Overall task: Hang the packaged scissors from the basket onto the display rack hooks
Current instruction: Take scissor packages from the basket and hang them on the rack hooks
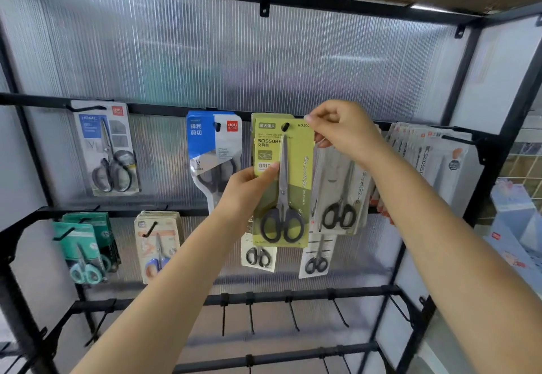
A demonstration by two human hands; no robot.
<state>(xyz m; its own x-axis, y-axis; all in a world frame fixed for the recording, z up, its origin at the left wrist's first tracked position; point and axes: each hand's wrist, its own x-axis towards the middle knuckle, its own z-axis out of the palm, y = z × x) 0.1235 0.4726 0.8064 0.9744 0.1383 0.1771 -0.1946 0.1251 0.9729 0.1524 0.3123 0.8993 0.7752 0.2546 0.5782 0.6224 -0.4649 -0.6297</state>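
Green scissors pack [296, 168] hung on the top-rail hook [285, 126]; I saw my left hand [247, 189] gripping its edge, my right hand [341, 130] pinching its corner. One green front pack, two hands.

Green-carded black-handled scissors pack [293, 180], upright, hole on rack hook [285, 126]

The green card [296, 151] you hold reads "SCISSORS", "GRIP" and "NO.500", partly hidden by your hands. The blue-and-white pack [215, 142] shows a red "deli" logo, as does the grey pack [105, 145]. The white pack [431, 162] reads "SCISSORS" sideways.
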